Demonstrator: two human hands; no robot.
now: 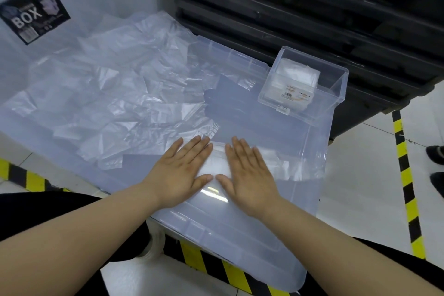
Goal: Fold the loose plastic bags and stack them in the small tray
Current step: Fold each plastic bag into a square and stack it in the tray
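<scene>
My left hand point(185, 170) and right hand point(249, 173) lie flat, fingers straight, thumbs almost meeting, pressing a folded clear plastic bag point(216, 163) onto the translucent bluish lid point(240, 230) of a storage bin. Below the lid runs yellow-and-black hazard tape point(216, 264) on a white tiled floor. To my left, a crumpled heap of loose plastic bags point(115, 94) covers the far half of the lid. At the right far corner sits the small clear tray point(335, 90), with folded bags point(298, 72) stacked inside; its front sticker point(295, 96) has print too small to read. Behind it stand stacked black crates point(312, 7). Far left, a black label point(33, 14) reads "BOX".
</scene>
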